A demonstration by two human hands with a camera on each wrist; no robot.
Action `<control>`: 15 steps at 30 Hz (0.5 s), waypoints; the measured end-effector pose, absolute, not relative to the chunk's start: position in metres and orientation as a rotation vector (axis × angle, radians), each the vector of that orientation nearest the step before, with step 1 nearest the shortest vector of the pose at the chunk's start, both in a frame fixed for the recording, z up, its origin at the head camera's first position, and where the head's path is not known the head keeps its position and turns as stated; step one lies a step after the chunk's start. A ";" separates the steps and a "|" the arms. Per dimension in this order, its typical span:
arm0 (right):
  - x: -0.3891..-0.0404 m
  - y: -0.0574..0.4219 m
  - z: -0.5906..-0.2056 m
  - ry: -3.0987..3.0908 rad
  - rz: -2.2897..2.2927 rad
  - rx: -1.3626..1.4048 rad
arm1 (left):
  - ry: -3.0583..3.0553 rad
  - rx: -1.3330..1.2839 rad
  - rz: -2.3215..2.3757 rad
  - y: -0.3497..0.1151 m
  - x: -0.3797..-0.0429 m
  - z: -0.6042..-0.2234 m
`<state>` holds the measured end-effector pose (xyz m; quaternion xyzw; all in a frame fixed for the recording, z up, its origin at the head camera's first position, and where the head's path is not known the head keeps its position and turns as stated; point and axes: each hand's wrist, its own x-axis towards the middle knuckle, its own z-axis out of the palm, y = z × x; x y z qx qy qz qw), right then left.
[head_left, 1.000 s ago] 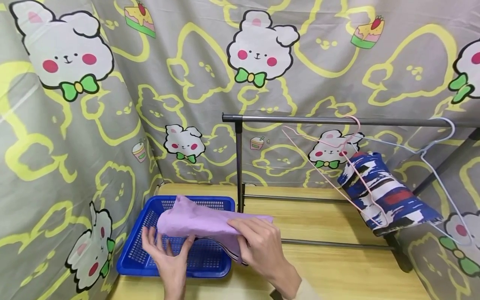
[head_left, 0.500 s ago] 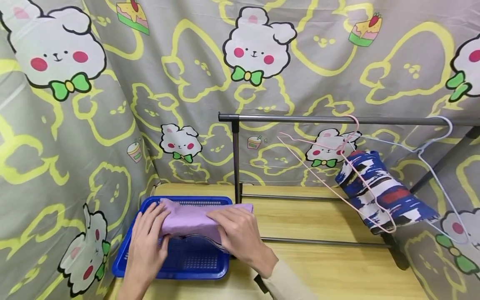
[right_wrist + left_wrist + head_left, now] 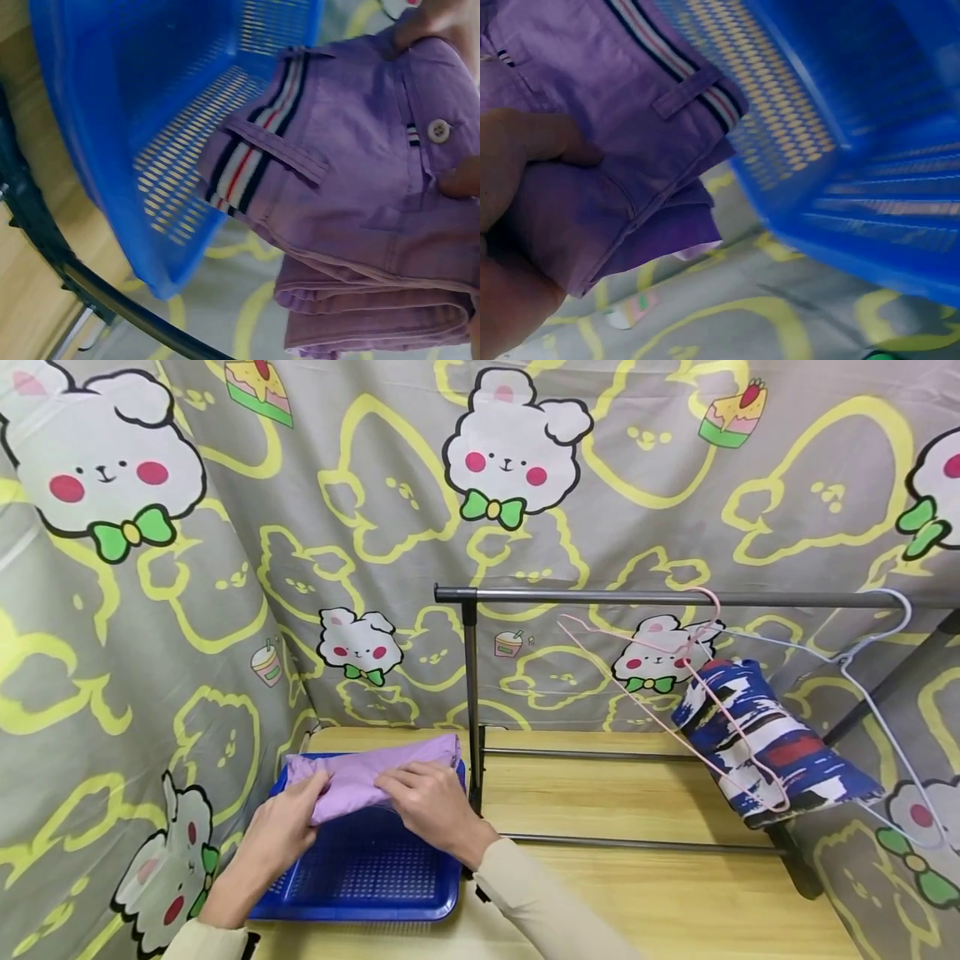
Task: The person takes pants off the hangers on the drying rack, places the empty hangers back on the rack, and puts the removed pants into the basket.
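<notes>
A pair of light purple pants, folded into a bundle, is held in both hands over the far part of the blue basket. My left hand grips its left end, thumb on the near face. With fingers on top, my right hand holds the right part. Each wrist view shows a striped waistband with a belt loop. A pale button appears in the right wrist view, above several stacked fabric layers. The basket's visible floor is bare mesh.
A dark metal clothes rack stands right of the basket on the wooden surface. From its rail hang a pink hanger and a light blue hanger, with a blue, white and red patterned garment beside them. Printed curtains enclose the space.
The left hand has gone from spread fingers below the pants to gripping their left end. Both hands have shifted left with the pants, whose right end now tilts up.
</notes>
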<state>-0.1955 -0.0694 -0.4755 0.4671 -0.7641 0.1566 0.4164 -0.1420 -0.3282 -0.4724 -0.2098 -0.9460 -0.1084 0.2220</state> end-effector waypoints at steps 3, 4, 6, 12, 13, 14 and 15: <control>-0.201 -0.079 -0.488 -1.899 0.339 1.189 | -2.630 -0.596 -0.325 -0.334 -0.148 -0.489; -0.203 -0.082 -0.492 -1.888 0.319 1.193 | -2.627 -0.611 -0.335 -0.336 -0.150 -0.495; -0.204 -0.087 -0.501 -1.871 0.287 1.200 | -2.621 -0.635 -0.350 -0.339 -0.153 -0.506; -0.195 -0.100 -0.531 -1.957 0.200 1.256 | -2.677 -0.675 -0.309 -0.347 -0.147 -0.539; -0.191 -0.102 -0.536 -1.992 0.168 1.274 | -2.725 -0.678 -0.305 -0.348 -0.144 -0.542; -0.186 -0.104 -0.540 -2.029 0.130 1.297 | -2.792 -0.670 -0.306 -0.348 -0.140 -0.544; -0.181 -0.106 -0.544 -2.064 0.097 1.325 | -2.883 -0.657 -0.311 -0.347 -0.137 -0.544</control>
